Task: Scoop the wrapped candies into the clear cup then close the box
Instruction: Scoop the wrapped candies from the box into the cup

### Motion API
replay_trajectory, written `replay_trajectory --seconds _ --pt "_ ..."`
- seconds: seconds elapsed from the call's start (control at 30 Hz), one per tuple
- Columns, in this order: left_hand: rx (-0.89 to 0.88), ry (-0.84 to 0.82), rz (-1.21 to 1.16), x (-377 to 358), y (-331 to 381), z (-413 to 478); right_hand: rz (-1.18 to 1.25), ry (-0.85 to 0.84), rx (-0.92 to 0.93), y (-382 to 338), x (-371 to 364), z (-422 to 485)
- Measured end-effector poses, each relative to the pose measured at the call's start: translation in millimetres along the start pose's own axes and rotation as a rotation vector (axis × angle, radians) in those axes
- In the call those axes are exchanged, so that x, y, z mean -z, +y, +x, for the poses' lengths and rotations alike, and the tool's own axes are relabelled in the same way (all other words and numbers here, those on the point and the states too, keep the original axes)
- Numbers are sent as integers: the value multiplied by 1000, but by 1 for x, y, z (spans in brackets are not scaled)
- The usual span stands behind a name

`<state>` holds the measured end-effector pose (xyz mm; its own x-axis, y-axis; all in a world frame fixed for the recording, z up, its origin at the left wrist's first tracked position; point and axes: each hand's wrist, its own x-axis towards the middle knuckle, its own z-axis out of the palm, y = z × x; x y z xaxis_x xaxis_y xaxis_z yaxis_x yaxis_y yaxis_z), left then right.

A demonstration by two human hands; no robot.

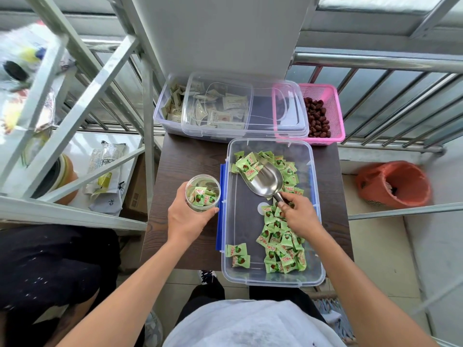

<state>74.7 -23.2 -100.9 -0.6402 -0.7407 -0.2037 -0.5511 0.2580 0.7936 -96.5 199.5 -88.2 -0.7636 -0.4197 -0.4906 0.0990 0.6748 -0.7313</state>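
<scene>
A clear plastic box with blue latches lies open on the dark table, holding many green wrapped candies. My right hand grips the handle of a metal scoop inside the box. The scoop's front end carries a few candies near the far side. My left hand holds a clear cup upright just left of the box, with a few green candies in it. The box's clear lid rests on the containers behind.
Behind the box stand a clear tub of beige packets and a pink basket of red dates. A metal shelf frame rises at left, a railing behind, and an orange bin at right.
</scene>
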Motion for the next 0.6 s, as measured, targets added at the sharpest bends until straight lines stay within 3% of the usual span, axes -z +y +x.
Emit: replay_trajectory --seconds 0.3,0.6 --pt "-41 -19 -2 4 2 -4 -97 -196 135 -48 46 -29" --pt "-83 -34 -32 7 5 -6 -480 -395 249 -118 54 -52"
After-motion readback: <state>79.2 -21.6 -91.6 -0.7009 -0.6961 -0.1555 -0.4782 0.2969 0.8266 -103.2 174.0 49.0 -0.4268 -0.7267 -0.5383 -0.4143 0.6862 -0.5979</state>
